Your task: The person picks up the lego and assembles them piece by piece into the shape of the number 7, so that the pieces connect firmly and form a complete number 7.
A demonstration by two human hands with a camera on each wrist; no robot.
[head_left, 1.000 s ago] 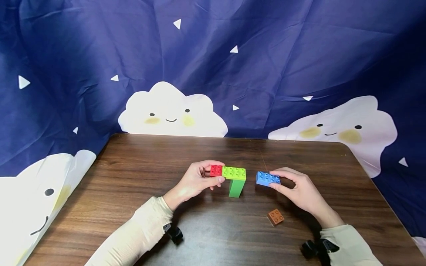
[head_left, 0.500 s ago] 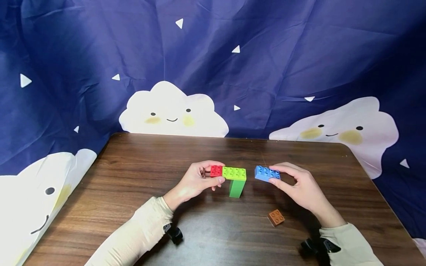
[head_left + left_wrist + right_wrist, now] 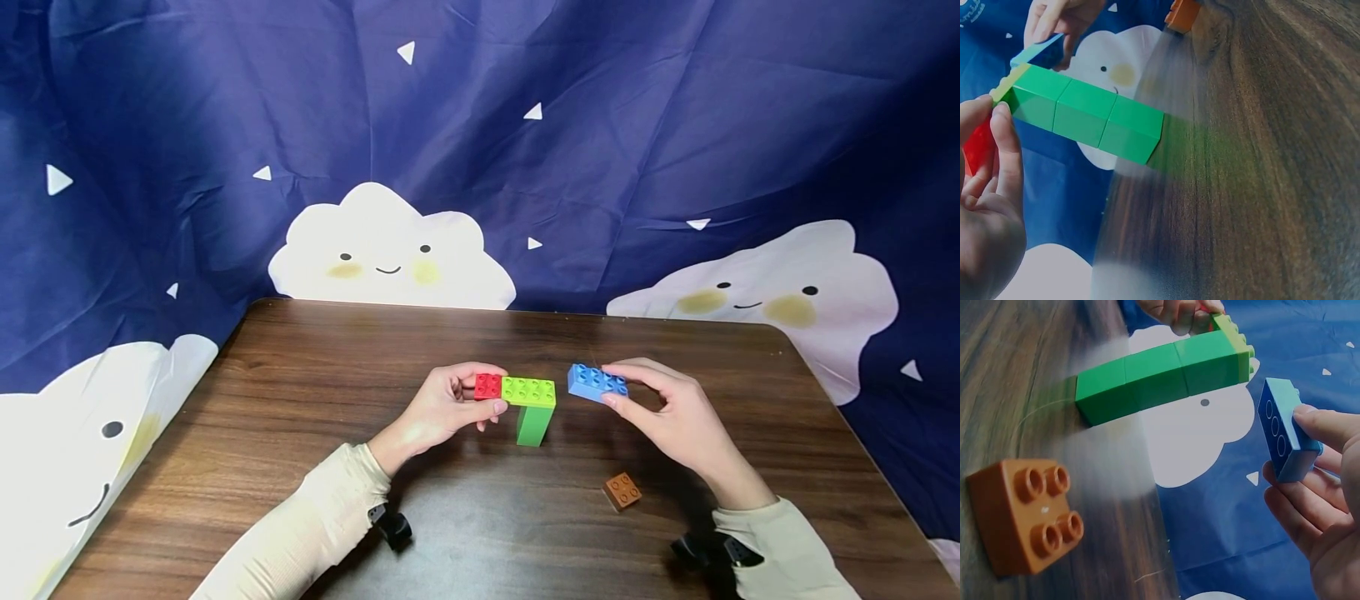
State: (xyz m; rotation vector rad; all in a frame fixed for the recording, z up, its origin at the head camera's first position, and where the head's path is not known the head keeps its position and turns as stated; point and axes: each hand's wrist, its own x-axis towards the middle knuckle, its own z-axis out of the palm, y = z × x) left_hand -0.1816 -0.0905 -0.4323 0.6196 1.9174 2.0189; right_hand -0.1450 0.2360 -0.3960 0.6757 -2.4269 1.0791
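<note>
A tower of green bricks (image 3: 1085, 109) stands on the table, topped by a thin lime-green brick (image 3: 528, 389) that juts out to the left. At the lime brick's left end is a red brick (image 3: 487, 385), pinched between the thumb and fingers of my left hand (image 3: 450, 402); one fingertip lies at the lime edge. Right of the tower, my right hand (image 3: 678, 408) pinches a blue brick (image 3: 592, 382) by its right end. Its studs face up, and the right wrist view shows its hollow underside. A gap separates the blue brick from the lime one.
A small brown brick (image 3: 622, 492) with its studs up lies on the wooden table (image 3: 337, 350), nearer to me and below the right hand. Behind the table's far edge hangs a dark blue cloth (image 3: 450, 125) printed with white clouds and triangles.
My right hand has raised the blue brick and brought it slightly left, closer to the tower's top, tilting it a little. The left hand, tower and brown brick stay in place.
</note>
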